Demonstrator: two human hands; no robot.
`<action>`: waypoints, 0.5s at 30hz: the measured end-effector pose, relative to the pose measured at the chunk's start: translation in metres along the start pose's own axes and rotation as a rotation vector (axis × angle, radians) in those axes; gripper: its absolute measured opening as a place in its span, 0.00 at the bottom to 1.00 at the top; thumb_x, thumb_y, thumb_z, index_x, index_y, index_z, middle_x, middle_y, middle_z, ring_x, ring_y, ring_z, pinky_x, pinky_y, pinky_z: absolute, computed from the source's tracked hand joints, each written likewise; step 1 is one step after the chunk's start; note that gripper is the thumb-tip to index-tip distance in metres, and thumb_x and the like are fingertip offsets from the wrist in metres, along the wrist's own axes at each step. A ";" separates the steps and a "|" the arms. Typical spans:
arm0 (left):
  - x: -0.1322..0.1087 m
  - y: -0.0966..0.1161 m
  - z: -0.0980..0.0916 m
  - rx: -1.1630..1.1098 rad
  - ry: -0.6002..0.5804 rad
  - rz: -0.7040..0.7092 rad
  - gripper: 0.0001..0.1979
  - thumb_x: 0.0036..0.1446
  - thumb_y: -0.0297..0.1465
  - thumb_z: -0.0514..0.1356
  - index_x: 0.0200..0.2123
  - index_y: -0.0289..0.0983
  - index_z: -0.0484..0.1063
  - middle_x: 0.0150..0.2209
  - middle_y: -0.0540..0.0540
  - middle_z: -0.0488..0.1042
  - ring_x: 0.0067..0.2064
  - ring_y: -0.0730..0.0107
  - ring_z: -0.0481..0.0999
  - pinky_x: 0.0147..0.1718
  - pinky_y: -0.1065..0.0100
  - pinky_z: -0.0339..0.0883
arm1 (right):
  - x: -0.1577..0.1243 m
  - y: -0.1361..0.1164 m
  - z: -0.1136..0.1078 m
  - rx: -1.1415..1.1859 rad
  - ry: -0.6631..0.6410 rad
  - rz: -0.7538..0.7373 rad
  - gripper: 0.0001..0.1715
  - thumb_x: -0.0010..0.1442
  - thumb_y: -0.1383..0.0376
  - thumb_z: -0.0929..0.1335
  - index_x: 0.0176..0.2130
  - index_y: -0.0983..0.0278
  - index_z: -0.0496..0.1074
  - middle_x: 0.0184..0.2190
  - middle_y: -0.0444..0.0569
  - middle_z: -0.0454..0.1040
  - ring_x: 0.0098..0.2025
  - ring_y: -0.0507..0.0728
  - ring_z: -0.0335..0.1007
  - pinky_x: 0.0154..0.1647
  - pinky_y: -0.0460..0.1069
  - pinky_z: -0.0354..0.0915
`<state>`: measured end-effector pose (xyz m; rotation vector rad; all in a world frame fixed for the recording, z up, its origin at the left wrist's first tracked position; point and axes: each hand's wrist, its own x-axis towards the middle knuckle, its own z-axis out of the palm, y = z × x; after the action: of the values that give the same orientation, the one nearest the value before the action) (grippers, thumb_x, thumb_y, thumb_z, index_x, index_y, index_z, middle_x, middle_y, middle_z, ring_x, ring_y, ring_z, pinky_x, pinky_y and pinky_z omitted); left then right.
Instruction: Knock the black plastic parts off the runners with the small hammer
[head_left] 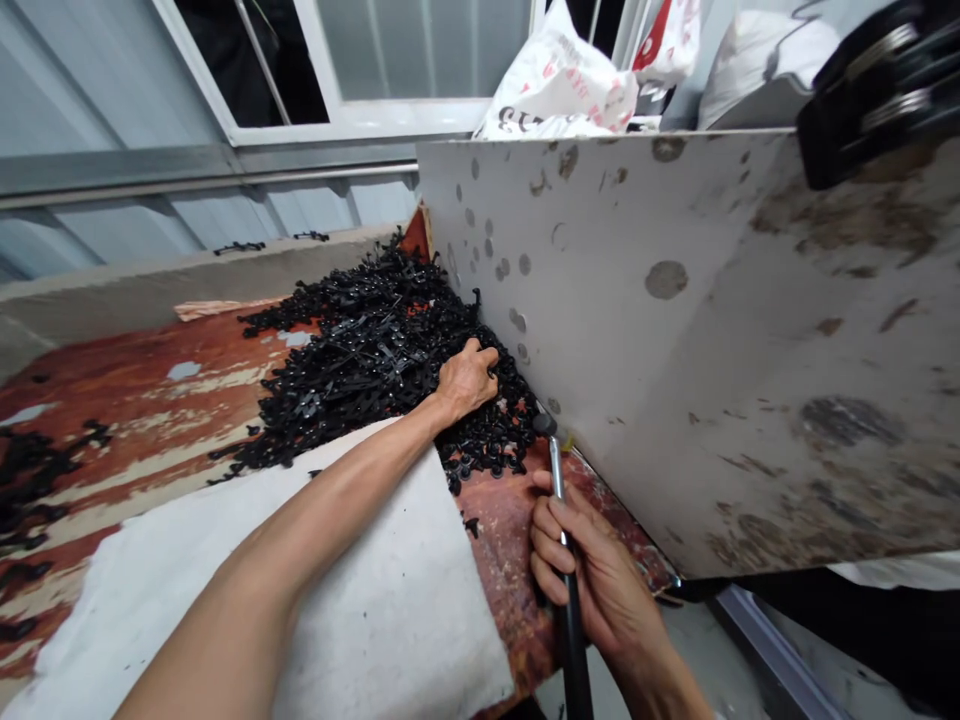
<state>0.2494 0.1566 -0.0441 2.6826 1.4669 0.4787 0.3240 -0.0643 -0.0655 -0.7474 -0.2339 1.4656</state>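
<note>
My left hand (466,382) reaches into a heap of small black plastic parts (360,350), many of them thin with knobbed ends. Its fingers are curled down among the pieces at the right side of the heap, and their tips are hidden. In my right hand (585,555) is a small hammer (556,470) with a dark, rounded head, a shiny metal shaft and a black handle. The hammer's head points away from me, close to the foot of the upright board. Below my left forearm lies a white cloth (397,590).
A stained grey board (615,300) stands upright along the right side. The worn red-brown tabletop (217,350) carries more black parts (37,480) at far left. Behind are a window (420,60) and white plastic bags (562,75). A black clamp-like object (862,100) juts in at top right.
</note>
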 end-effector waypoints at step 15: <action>-0.100 -0.053 -0.067 -0.130 0.208 0.128 0.11 0.50 0.25 0.54 0.34 0.35 0.76 0.36 0.44 0.72 0.36 0.66 0.72 0.39 0.65 0.68 | -0.001 -0.001 -0.002 -0.067 -0.027 -0.009 0.21 0.44 0.64 0.79 0.38 0.64 0.74 0.18 0.33 0.59 0.16 0.43 0.49 0.11 0.37 0.53</action>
<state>0.1367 0.0951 -0.0150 2.7010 1.2608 0.8534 0.3256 -0.0660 -0.0657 -0.7800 -0.3085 1.4662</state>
